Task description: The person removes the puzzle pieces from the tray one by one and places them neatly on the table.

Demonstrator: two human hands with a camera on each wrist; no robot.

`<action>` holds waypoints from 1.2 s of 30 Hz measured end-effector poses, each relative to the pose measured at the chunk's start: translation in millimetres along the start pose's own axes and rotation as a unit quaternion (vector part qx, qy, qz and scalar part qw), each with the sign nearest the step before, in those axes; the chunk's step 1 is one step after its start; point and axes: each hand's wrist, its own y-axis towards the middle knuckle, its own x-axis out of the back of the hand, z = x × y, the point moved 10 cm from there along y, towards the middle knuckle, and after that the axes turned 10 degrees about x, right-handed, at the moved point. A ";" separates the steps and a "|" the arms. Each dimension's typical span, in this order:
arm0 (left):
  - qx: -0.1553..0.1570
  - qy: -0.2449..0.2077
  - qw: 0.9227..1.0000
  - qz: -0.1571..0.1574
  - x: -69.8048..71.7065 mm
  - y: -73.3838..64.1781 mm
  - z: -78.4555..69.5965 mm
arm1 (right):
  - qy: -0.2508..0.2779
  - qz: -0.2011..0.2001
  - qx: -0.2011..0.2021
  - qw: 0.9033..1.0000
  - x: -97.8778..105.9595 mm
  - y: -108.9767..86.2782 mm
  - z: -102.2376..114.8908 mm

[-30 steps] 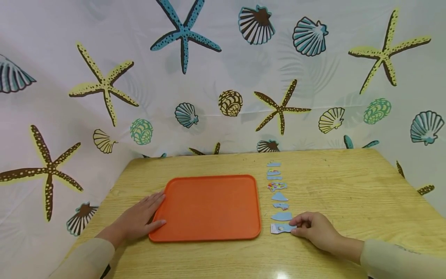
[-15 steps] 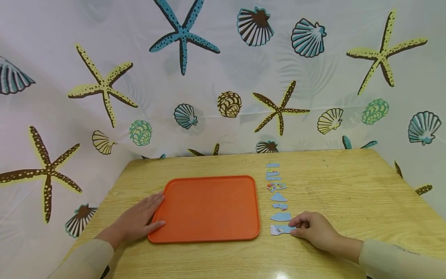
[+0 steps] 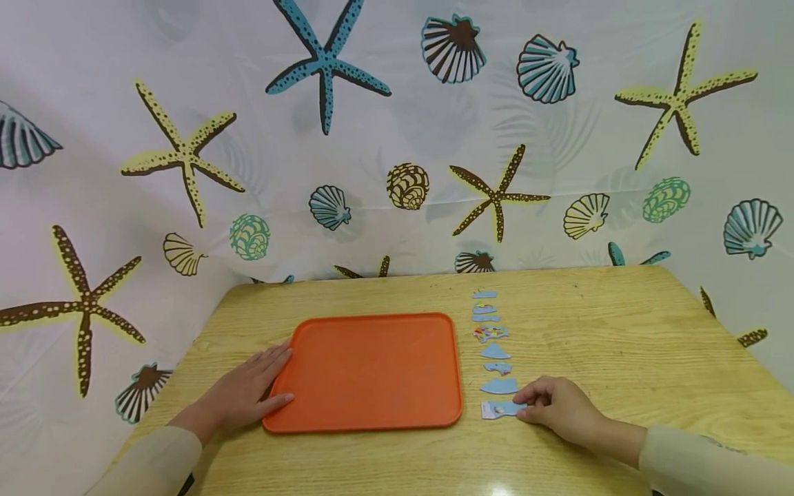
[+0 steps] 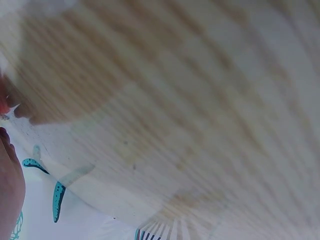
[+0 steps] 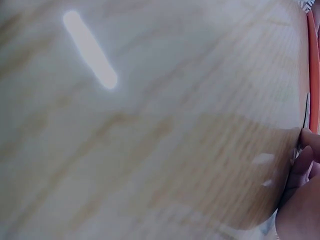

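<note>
My left hand (image 3: 245, 387) rests at the left edge of an orange-red tray (image 3: 369, 421), its fingers straight and the thumb over the rim. My right hand (image 3: 561, 410) pinches the right end of a flat light-blue puzzle piece (image 3: 496, 409) between thumb and fingers. That piece has a white strip at its left end and a small printed picture. It is the nearest of a column of cut pieces; a plain blue pointed piece (image 3: 499, 386) lies just beyond it. In the right wrist view, only part of the right hand (image 5: 302, 185) shows at the right edge.
Farther up the column lie a triangular blue piece (image 3: 495, 351), a multicoloured piece (image 3: 491, 333) and several narrow blue strips, right of the tray. All sit on a wooden table (image 3: 620, 337). A white cloth (image 3: 372, 151) printed with starfish and shells hangs behind and at the sides.
The head view has shifted very slightly. Both hands keep their places, the left at the tray and the right on the nearest piece.
</note>
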 end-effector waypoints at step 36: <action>0.007 -0.040 0.998 -0.041 34.4 18.7 -19.5 | 0.092 0.039 -0.008 0.995 21.3 25.6 16.5</action>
